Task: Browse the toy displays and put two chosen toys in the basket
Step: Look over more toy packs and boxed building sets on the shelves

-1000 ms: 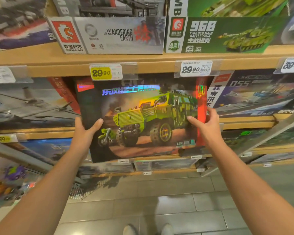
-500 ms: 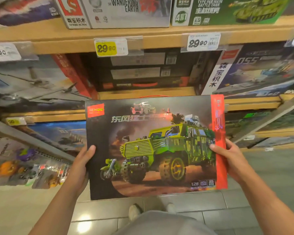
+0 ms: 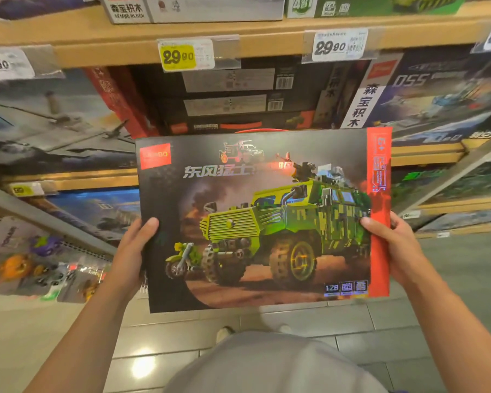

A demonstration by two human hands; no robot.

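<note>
- Progress, judging by this view: one building-block set box (image 3: pixel 262 219) is off the shelf and in hand; no basket is visible, so both toys seem yet to go in.
- Left hand (image 3: pixel 131 251) grasps the box's left edge and right hand (image 3: pixel 391 245) its right edge, thumbs on the front.
- Box front shows a green armoured truck, "东风猛士" and "1:28".
- Farther off, shelf price tags (image 3: pixel 179 55) read "29.90"; a box (image 3: pixel 425 97) on the right reads "森宝积木" and "055".

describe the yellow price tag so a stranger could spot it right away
Look along the front edge of the wooden shelf above the held box. The yellow price tag reads 29.90 and sits left of centre; the other tags on that edge are white.
</note>
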